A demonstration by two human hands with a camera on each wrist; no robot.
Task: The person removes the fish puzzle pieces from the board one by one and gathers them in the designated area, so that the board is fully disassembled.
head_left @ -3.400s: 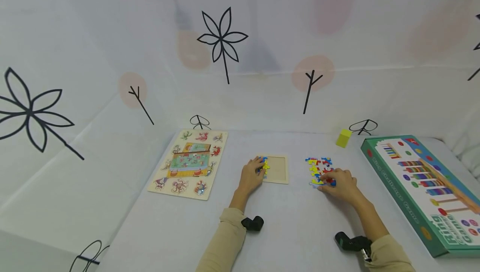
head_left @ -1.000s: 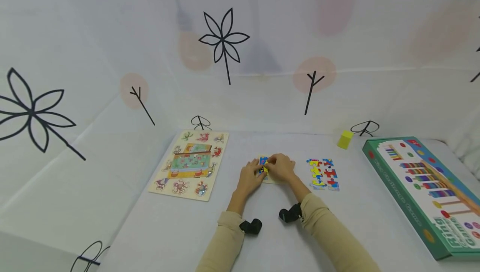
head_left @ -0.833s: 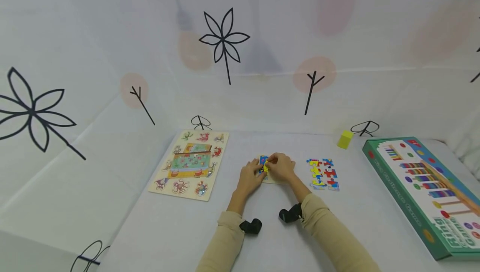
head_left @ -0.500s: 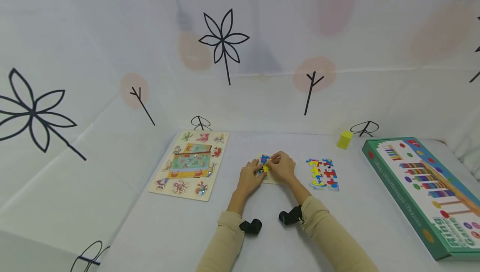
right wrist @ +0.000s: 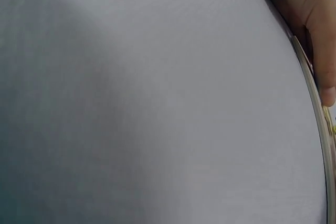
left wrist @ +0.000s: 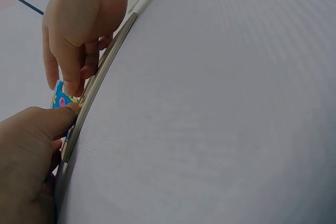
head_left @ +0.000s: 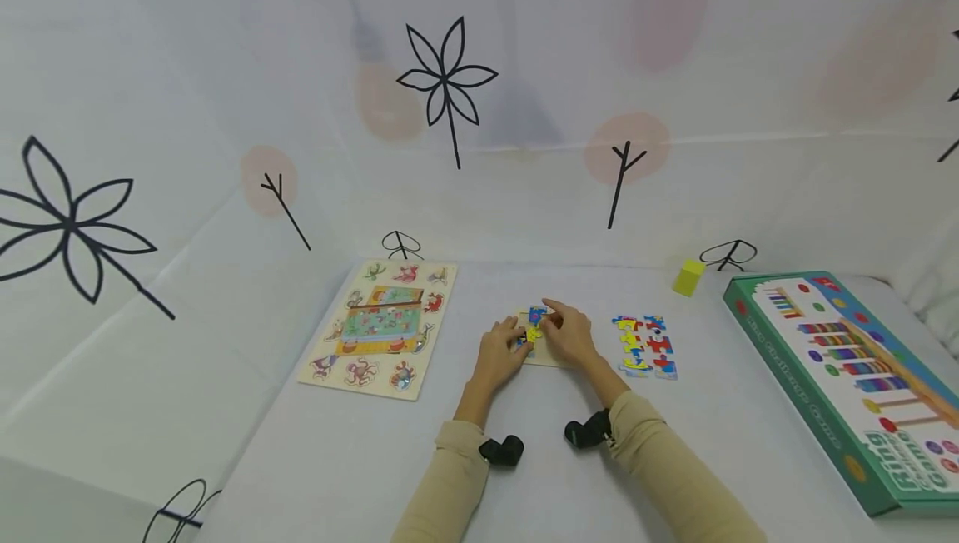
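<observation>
In the head view a small wooden puzzle tray [head_left: 556,360] lies at mid-table, partly hidden by both hands. My left hand [head_left: 498,356] grips its left side, thumb against the jigsaw pieces there. A yellow jigsaw piece [head_left: 533,334] shows between the hands. My right hand [head_left: 571,336] comes from the other side and pinches a blue jigsaw piece [head_left: 537,315] at the tray's far side. The left wrist view shows this blue piece [left wrist: 62,99] tilted under the right fingertips, near the left thumb. Only part of the right hand [right wrist: 320,30] and the tray's edge appear in the right wrist view.
Several red, yellow and blue jigsaw pieces [head_left: 646,347] lie in two columns right of the tray. An animal picture board [head_left: 382,326] lies at left. A yellow block [head_left: 688,277] stands at back right. A large green game box [head_left: 847,385] takes up the right side.
The right hand has gone from the loose pieces at right to the tray. Over the last second the blue piece has shifted slightly right and away. The left hand stays at the tray.
</observation>
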